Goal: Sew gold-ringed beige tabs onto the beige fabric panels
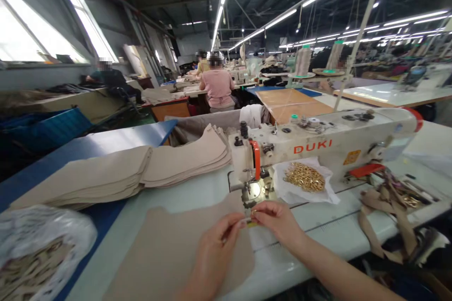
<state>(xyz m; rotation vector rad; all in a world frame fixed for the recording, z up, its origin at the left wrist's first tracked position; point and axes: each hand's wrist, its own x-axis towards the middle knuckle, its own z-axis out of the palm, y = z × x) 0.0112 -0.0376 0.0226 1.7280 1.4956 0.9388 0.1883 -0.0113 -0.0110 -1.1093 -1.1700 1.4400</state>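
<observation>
My left hand [215, 249] and my right hand [275, 223] meet just in front of the needle area of a white DUKI sewing machine [318, 146]. Between their fingertips they pinch a small gold-coloured piece [250, 220], too small to make out exactly. Under my left hand lies a flat beige fabric panel [176, 244], its edge running up to the presser foot [250, 202]. Beyond my right hand, a heap of gold rings [304, 178] rests on white paper [300, 193]. A tangle of beige straps [388, 221] lies at the table's right side.
A stack of beige cut pieces [141, 169] lies on the blue table [88, 150] to the left. A plastic bag of printed material [42, 249] sits at lower left. Co-workers sit at further machines, and thread cones [302, 60] stand beyond.
</observation>
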